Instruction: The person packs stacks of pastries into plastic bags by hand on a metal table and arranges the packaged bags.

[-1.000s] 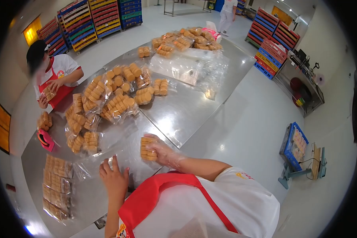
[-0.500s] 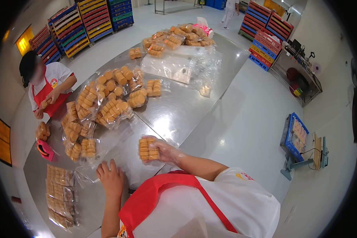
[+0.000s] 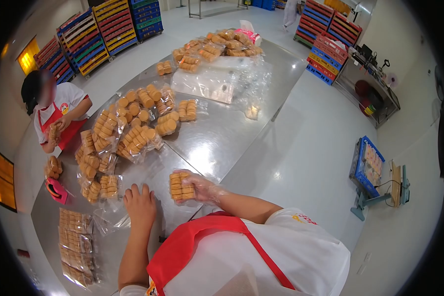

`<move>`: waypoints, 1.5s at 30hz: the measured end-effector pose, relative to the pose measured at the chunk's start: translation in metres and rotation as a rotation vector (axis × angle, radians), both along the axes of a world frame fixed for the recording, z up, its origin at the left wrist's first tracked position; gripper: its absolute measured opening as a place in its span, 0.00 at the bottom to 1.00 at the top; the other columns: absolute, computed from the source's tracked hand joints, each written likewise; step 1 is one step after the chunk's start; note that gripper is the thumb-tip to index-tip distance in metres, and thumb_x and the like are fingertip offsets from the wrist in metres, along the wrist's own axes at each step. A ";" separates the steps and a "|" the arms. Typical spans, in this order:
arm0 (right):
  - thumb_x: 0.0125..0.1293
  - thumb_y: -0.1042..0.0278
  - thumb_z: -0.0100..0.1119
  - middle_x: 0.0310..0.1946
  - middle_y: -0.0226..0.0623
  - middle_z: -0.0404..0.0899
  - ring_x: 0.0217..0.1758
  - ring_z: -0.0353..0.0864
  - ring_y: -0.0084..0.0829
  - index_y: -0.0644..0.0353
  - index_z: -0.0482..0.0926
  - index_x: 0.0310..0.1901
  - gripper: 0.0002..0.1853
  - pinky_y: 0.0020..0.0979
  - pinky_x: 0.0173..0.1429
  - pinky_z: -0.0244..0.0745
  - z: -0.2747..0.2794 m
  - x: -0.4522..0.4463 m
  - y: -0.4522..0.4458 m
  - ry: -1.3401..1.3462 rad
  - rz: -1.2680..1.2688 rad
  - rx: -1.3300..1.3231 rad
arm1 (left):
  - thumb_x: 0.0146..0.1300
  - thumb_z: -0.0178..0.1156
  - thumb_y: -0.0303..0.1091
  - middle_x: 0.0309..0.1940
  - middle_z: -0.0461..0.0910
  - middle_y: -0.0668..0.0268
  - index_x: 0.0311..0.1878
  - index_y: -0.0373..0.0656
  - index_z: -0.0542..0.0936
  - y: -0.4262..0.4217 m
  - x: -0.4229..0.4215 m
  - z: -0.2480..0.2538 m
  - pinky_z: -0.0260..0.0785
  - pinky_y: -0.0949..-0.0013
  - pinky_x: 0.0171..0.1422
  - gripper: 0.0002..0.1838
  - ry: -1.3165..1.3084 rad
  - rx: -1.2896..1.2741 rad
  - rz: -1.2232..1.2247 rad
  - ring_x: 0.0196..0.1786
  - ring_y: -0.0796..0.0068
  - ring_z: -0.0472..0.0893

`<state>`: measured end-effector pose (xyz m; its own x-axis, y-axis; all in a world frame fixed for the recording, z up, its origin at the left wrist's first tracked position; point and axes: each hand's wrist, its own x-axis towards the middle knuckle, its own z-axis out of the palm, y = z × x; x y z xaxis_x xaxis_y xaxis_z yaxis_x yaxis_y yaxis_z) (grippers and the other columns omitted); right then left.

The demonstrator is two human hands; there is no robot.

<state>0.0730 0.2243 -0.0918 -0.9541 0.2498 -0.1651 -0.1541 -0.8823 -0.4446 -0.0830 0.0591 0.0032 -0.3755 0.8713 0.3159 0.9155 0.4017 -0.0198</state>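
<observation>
My right hand (image 3: 200,189), in what looks like a clear plastic glove, grips a pack of round golden cookies (image 3: 182,186) stacked in two rows. It is held above the near edge of the steel table. To its left, my left hand (image 3: 140,201) has its fingers apart and holds nothing. That hand is over the table, beside a clear plastic bag (image 3: 111,216). Past it, a bagged cookie pack (image 3: 109,185) lies at the near end of a heap of cookie packs (image 3: 134,140). At lower left, several flat packs (image 3: 76,242) lie in a column.
A pink tape dispenser (image 3: 57,191) stands at the table's left edge. Across the steel table (image 3: 202,148), a co-worker (image 3: 64,113) handles cookies. Clear bags (image 3: 205,85) and more packs (image 3: 217,45) lie at the far end. A blue crate (image 3: 367,165) is off to the right.
My left hand has moved slightly forward, away from the plastic bag's edge. My right hand keeps its grip on the cookie pack. The co-worker's hands have shifted the cookies to a more upright position.
</observation>
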 end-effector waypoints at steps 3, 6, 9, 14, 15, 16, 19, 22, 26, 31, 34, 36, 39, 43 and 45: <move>0.63 0.66 0.63 0.57 0.44 0.72 0.54 0.80 0.49 0.47 0.62 0.69 0.33 0.58 0.47 0.85 -0.003 -0.001 0.000 0.013 -0.003 -0.004 | 0.61 0.62 0.36 0.45 0.74 0.54 0.42 0.39 0.82 0.008 -0.002 0.003 0.66 0.51 0.53 0.11 -0.034 -0.089 0.003 0.49 0.52 0.73; 0.63 0.66 0.63 0.56 0.44 0.72 0.54 0.80 0.49 0.47 0.63 0.69 0.33 0.58 0.47 0.85 -0.001 0.000 -0.001 0.010 -0.010 -0.001 | 0.60 0.60 0.32 0.45 0.76 0.55 0.36 0.37 0.83 0.014 -0.005 -0.003 0.68 0.52 0.53 0.08 0.026 -0.168 0.104 0.50 0.53 0.75; 0.65 0.68 0.59 0.60 0.45 0.72 0.59 0.79 0.49 0.50 0.61 0.71 0.33 0.57 0.52 0.83 0.001 0.002 0.000 0.031 0.009 0.031 | 0.57 0.58 0.29 0.44 0.77 0.54 0.35 0.37 0.84 0.017 -0.012 -0.009 0.69 0.52 0.53 0.08 0.035 -0.238 0.181 0.49 0.53 0.77; 0.61 0.68 0.62 0.58 0.43 0.71 0.56 0.79 0.48 0.51 0.63 0.68 0.33 0.54 0.52 0.83 0.026 0.009 -0.007 -0.029 -0.048 0.075 | 0.57 0.58 0.30 0.39 0.80 0.56 0.33 0.38 0.85 0.003 -0.017 0.000 0.71 0.58 0.53 0.08 0.021 -0.306 0.173 0.46 0.55 0.80; 0.61 0.68 0.62 0.58 0.43 0.71 0.57 0.79 0.48 0.52 0.63 0.68 0.33 0.54 0.53 0.83 0.030 0.010 -0.009 -0.038 -0.048 0.085 | 0.57 0.58 0.30 0.37 0.80 0.56 0.33 0.39 0.85 -0.003 -0.020 0.001 0.71 0.58 0.53 0.08 0.021 -0.304 0.184 0.45 0.55 0.80; 0.60 0.68 0.62 0.58 0.44 0.71 0.57 0.78 0.49 0.52 0.63 0.69 0.34 0.54 0.55 0.82 0.026 0.010 -0.008 -0.035 -0.051 0.077 | 0.56 0.59 0.30 0.35 0.81 0.56 0.32 0.39 0.85 -0.005 -0.023 0.000 0.73 0.58 0.51 0.08 0.021 -0.343 0.180 0.43 0.56 0.81; 0.59 0.69 0.62 0.58 0.45 0.70 0.59 0.77 0.49 0.53 0.63 0.69 0.35 0.56 0.58 0.80 0.019 0.007 -0.008 -0.033 -0.047 0.086 | 0.52 0.58 0.27 0.32 0.80 0.51 0.27 0.37 0.83 -0.015 -0.019 0.026 0.77 0.55 0.41 0.05 -0.024 -0.265 0.067 0.35 0.53 0.83; 0.57 0.71 0.62 0.58 0.46 0.70 0.60 0.76 0.49 0.52 0.62 0.69 0.37 0.56 0.59 0.80 -0.001 -0.001 -0.006 0.004 -0.041 0.066 | 0.50 0.59 0.24 0.34 0.79 0.51 0.29 0.35 0.81 -0.022 -0.016 0.028 0.78 0.56 0.42 0.04 -0.020 -0.152 0.149 0.37 0.53 0.82; 0.54 0.73 0.63 0.59 0.46 0.70 0.60 0.75 0.50 0.53 0.62 0.69 0.39 0.56 0.58 0.80 0.021 0.006 -0.014 -0.064 -0.032 0.085 | 0.50 0.59 0.21 0.40 0.77 0.50 0.33 0.33 0.79 -0.042 -0.011 0.054 0.78 0.57 0.42 0.06 -0.042 -0.045 0.163 0.39 0.53 0.82; 0.50 0.75 0.67 0.61 0.44 0.69 0.64 0.74 0.49 0.56 0.62 0.69 0.42 0.57 0.62 0.77 0.040 -0.016 -0.004 0.097 0.122 0.089 | 0.51 0.57 0.19 0.48 0.73 0.45 0.41 0.29 0.77 -0.071 -0.007 0.098 0.78 0.53 0.45 0.12 -0.237 -0.205 0.263 0.39 0.49 0.82; 0.47 0.75 0.70 0.62 0.41 0.69 0.67 0.71 0.44 0.56 0.60 0.71 0.46 0.52 0.69 0.72 0.114 -0.034 -0.024 0.197 -0.004 0.172 | 0.51 0.56 0.18 0.54 0.69 0.42 0.49 0.27 0.74 -0.077 0.001 0.119 0.77 0.50 0.47 0.19 -0.339 -0.236 0.292 0.41 0.45 0.82; 0.46 0.72 0.74 0.64 0.40 0.68 0.69 0.69 0.40 0.56 0.59 0.73 0.50 0.46 0.73 0.67 0.161 -0.048 -0.042 0.299 -0.029 0.287 | 0.51 0.55 0.18 0.58 0.67 0.41 0.54 0.27 0.72 -0.076 0.007 0.133 0.76 0.49 0.49 0.24 -0.396 -0.208 0.292 0.45 0.43 0.82; 0.47 0.67 0.77 0.66 0.39 0.67 0.71 0.67 0.35 0.57 0.58 0.74 0.52 0.41 0.75 0.63 0.187 -0.061 -0.061 0.419 -0.021 0.483 | 0.49 0.53 0.16 0.65 0.64 0.44 0.61 0.29 0.69 -0.075 0.010 0.145 0.74 0.48 0.54 0.30 -0.478 -0.075 0.233 0.52 0.41 0.79; 0.51 0.63 0.76 0.67 0.39 0.66 0.71 0.66 0.32 0.62 0.61 0.72 0.47 0.38 0.74 0.62 0.185 -0.065 -0.064 0.466 -0.074 0.800 | 0.47 0.51 0.15 0.68 0.64 0.50 0.65 0.32 0.67 -0.081 0.006 0.148 0.71 0.50 0.60 0.36 -0.505 0.155 0.128 0.59 0.41 0.75; 0.53 0.67 0.72 0.65 0.40 0.69 0.69 0.70 0.32 0.61 0.64 0.71 0.42 0.37 0.73 0.64 0.178 -0.057 -0.063 0.426 -0.104 0.951 | 0.46 0.50 0.14 0.68 0.64 0.51 0.67 0.33 0.66 -0.083 0.008 0.147 0.71 0.52 0.61 0.37 -0.492 0.220 0.110 0.60 0.41 0.74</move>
<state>0.0158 0.1615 0.0865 -0.8532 0.1845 0.4878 -0.5166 -0.1702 -0.8391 -0.0748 -0.0235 0.1505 -0.6099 0.7519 0.2505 0.7481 0.4418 0.4952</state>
